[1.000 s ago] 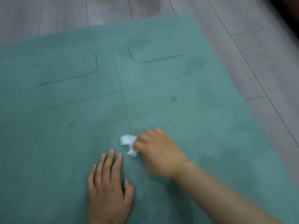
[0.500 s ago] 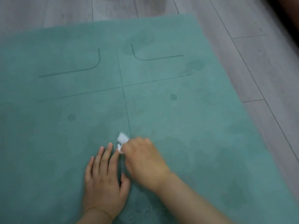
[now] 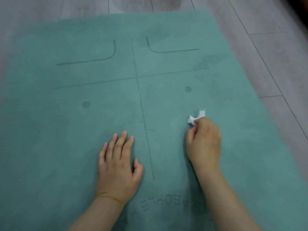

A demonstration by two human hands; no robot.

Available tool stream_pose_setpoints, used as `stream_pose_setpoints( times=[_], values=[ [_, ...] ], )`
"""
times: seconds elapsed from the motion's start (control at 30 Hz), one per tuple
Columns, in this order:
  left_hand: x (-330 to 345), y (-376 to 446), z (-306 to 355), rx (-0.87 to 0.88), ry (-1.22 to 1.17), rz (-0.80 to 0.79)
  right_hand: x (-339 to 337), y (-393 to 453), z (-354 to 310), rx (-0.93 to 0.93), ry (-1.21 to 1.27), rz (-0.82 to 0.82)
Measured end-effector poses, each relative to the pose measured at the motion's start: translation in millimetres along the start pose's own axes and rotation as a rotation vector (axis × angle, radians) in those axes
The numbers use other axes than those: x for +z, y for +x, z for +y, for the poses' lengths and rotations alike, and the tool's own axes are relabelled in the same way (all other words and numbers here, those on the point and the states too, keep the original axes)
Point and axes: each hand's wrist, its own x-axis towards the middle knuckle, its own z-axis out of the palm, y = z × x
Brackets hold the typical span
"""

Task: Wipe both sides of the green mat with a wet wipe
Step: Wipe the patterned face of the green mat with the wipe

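Observation:
The green mat (image 3: 70,124) lies flat on the floor and fills most of the view, marked with engraved lines, two dots and embossed letters near me. My right hand (image 3: 204,142) grips a crumpled white wet wipe (image 3: 195,118) and holds it on the mat, right of the centre line. My left hand (image 3: 117,164) presses flat on the mat with its fingers straight, left of the centre line. Darker damp patches show on the mat's far right part.
Grey wood-look floor boards (image 3: 275,67) surround the mat at the far side and on the right. A dark object (image 3: 300,9) sits at the top right corner.
My right hand has swept the wipe from beside my left fingertips over to the right of the centre line. My left hand has stayed pressed in place.

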Motion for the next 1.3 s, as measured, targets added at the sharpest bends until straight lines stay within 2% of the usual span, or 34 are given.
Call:
stream_pose_setpoints(
  times=[0.07,0.23,0.4,0.57,0.6,0.67,0.73,0.83,0.93,1.0,1.03,1.07,1.17,1.2,1.23,1.3],
  values=[
    [0.9,-0.1,-1.9,0.014,-0.041,0.024,0.2,-13.0,-15.9,-0.176,0.049,-0.05],
    [0.9,2.6,-6.7,-0.036,-0.274,0.13,0.9,-8.6,-11.2,-0.166,0.08,-0.047],
    [-2.8,62.9,15.0,-0.278,-0.851,0.298,-2.3,-8.3,-12.3,-0.123,0.143,-0.073],
    [1.7,104.7,34.1,-0.266,-1.246,0.54,0.8,-9.3,-10.3,-0.136,0.195,-0.047],
    [1.8,108.3,33.1,-0.281,-1.34,0.55,1.6,-9.4,-9.8,-0.152,0.199,-0.052],
    [3.2,113.9,35.4,-0.331,-1.493,0.472,0.0,-10.0,-9.2,-0.208,0.196,-0.069],
    [5.0,112.2,39.0,-0.324,-1.438,0.417,-4.3,-15.5,-13.4,-0.373,0.187,-0.141],
    [10.7,111.6,40.5,-0.275,-1.373,0.456,-9.6,-38.7,-31.8,-0.625,0.216,-0.324],
    [12.7,112.9,43.5,-0.223,-1.341,0.442,-15.3,-52.3,-33.9,-0.679,0.192,-0.384],
    [13.4,113.1,46.0,-0.184,-1.29,0.377,-23.8,-31.3,-6.1,-0.586,0.068,-0.283],
    [14.0,112.7,46.6,-0.18,-1.262,0.359,-27.7,-12.7,20.7,-0.463,-0.011,-0.183],
    [14.4,112.5,46.6,-0.185,-1.24,0.358,-33.5,8.8,52.8,-0.287,-0.091,-0.085],
    [14.2,113.1,46.2,-0.211,-1.215,0.367,-57.9,48.5,121.8,0.453,-0.182,0.067],
    [13.3,112.4,46.1,-0.208,-1.213,0.357,-54.8,46.7,117.8,0.531,-0.171,0.109],
    [12.0,111.1,45.8,-0.198,-1.211,0.344,-46.1,40.7,103.3,0.488,-0.155,0.132],
    [10.5,109.2,44.9,-0.174,-1.217,0.302,-27.3,18.1,53.2,0.202,-0.026,0.055]
  ],
)
